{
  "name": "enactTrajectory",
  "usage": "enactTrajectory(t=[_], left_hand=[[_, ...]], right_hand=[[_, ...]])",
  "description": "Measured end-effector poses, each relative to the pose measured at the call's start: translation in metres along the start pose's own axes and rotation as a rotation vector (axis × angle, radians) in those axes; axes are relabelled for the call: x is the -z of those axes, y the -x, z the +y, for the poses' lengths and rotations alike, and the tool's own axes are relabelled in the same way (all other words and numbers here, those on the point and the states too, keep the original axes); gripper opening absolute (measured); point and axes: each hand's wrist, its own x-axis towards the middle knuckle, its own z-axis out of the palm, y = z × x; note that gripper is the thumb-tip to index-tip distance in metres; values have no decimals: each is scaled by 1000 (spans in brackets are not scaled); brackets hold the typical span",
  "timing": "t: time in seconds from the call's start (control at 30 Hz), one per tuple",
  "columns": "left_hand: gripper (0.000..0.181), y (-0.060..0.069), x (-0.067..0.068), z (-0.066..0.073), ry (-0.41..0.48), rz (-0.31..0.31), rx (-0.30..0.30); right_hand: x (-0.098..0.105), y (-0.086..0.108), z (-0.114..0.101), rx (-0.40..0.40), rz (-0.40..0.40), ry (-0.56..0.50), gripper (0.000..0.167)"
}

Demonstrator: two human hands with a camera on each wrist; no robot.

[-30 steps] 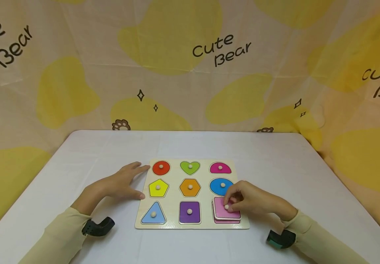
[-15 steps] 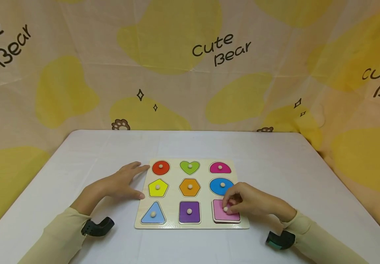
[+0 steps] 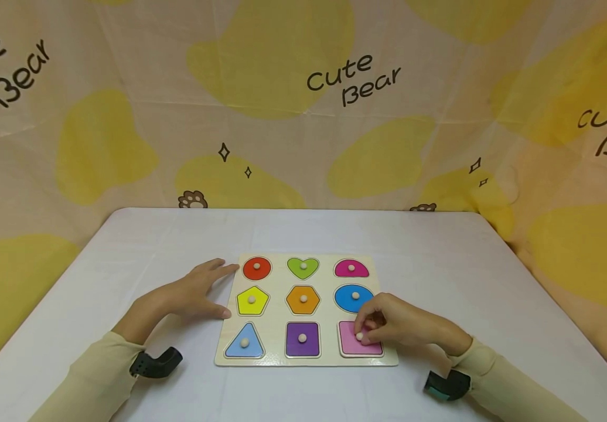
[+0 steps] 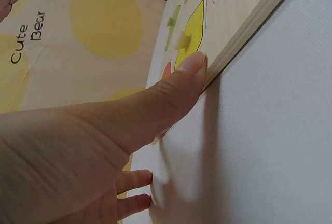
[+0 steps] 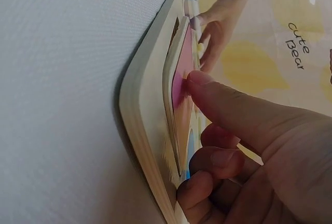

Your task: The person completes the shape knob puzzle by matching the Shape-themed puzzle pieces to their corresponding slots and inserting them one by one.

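A wooden peg puzzle board [image 3: 277, 319] lies flat on the table. My right hand [image 3: 406, 321] pinches the small round knob [image 3: 359, 336] of a pink square puzzle piece [image 3: 348, 347] over the board's near right corner. In the right wrist view, that pink piece [image 5: 181, 73] stands partly raised and tilted out of its recess, with a dark gap along one edge. My left hand [image 3: 190, 293] touches the board's left edge with its fingers spread; in the left wrist view its thumb [image 4: 176, 86] presses the rim beside the yellow pentagon [image 4: 193, 32].
Other knobbed pieces sit in the board: a red circle [image 3: 256, 273], green heart [image 3: 295, 265], magenta half circle [image 3: 343, 271], orange hexagon [image 3: 295, 305], blue oval [image 3: 345, 300], light blue triangle [image 3: 248, 351] and purple square [image 3: 302, 350]. A patterned cloth [image 3: 282, 135] hangs behind the white table [image 3: 303, 231].
My right hand has moved slightly down and towards me, lowering the pink piece from above the corner recess to nearly level with the board. The left hand stays put.
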Motion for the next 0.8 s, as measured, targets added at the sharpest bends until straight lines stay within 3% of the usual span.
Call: enactTrajectory(t=[0.8], left_hand=[[99, 1, 1, 2, -11, 2, 1]], right_hand=[[-1, 0, 1, -25, -1, 20, 5]])
